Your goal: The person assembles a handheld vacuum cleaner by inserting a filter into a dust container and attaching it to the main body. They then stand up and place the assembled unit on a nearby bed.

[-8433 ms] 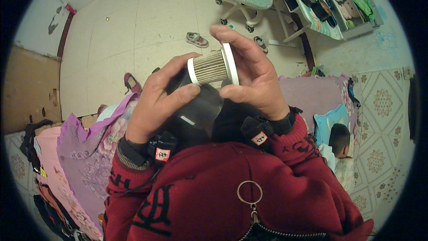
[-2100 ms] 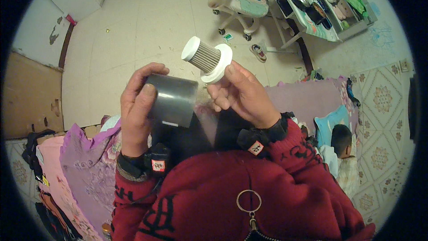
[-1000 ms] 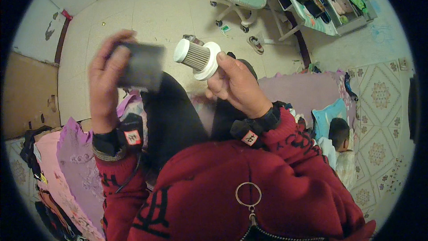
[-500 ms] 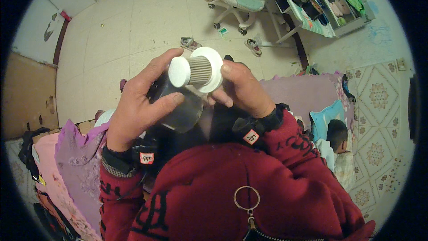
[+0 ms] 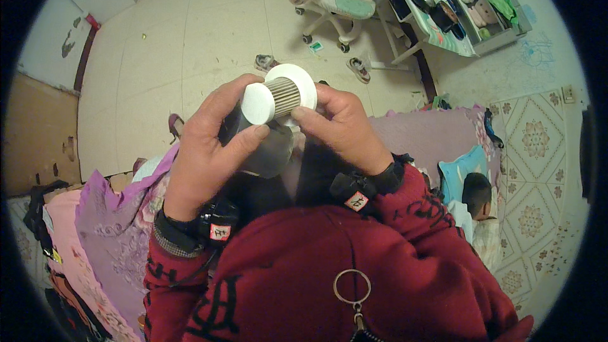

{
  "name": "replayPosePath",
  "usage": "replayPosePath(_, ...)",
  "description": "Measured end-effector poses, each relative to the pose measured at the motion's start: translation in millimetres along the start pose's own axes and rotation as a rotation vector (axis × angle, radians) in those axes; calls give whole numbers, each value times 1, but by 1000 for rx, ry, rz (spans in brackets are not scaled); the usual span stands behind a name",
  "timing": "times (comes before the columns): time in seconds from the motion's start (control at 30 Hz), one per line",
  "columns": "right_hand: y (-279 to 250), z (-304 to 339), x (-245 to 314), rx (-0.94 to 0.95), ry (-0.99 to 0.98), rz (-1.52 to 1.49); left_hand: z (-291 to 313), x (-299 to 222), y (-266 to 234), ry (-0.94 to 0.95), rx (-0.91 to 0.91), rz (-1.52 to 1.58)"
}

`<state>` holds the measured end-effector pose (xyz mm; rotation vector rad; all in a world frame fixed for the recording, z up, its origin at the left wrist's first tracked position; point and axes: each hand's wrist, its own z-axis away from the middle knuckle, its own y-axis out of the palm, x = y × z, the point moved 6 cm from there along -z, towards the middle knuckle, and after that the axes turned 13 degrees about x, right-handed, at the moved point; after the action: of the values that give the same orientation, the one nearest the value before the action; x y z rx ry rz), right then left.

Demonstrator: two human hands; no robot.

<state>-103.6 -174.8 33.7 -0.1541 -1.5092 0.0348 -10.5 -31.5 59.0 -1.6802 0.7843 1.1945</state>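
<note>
A pleated cylindrical filter (image 5: 286, 96) with a white round cap and a wider white flange is held up in front of my chest. My right hand (image 5: 339, 120) grips it, the thumb pressing on the pleats and the fingers behind the flange. Just below it is a clear, smoky plastic cup (image 5: 269, 152), partly hidden by the filter and my fingers. My left hand (image 5: 212, 142) is wrapped round this cup, with its thumb along the near side and its fingers by the filter's cap. Whether the cap touches the cup I cannot tell.
Bedding (image 5: 411, 133) spreads to the right, where a person (image 5: 476, 195) lies by a blue pillow (image 5: 462, 168). A purple cover (image 5: 114, 234) is at the left. Shoes (image 5: 359, 69), a wheeled chair (image 5: 342, 0) and a cluttered desk (image 5: 437, 19) stand farther off.
My right thumb has shifted from the flange's edge onto the pleats. The filter has tilted slightly, and my left hand has moved a little to the right with the cup.
</note>
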Motion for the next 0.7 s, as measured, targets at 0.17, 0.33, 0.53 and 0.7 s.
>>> replayPosePath(0.17, 5, -3, 13, -117, -195, 323, -2, 6, 1, 7, -52, -5)
replayPosePath(0.33, 3, -2, 14, -130, -183, 393, -3, 14, 4, -8, -74, 147)
replayPosePath(0.53, 1, -5, 12, -58, -263, 101, 0, 26, 10, -36, -51, 410)
replayPosePath(0.7, 4, -6, 9, 71, -174, -94, 2, 33, 17, -60, 3, 517)
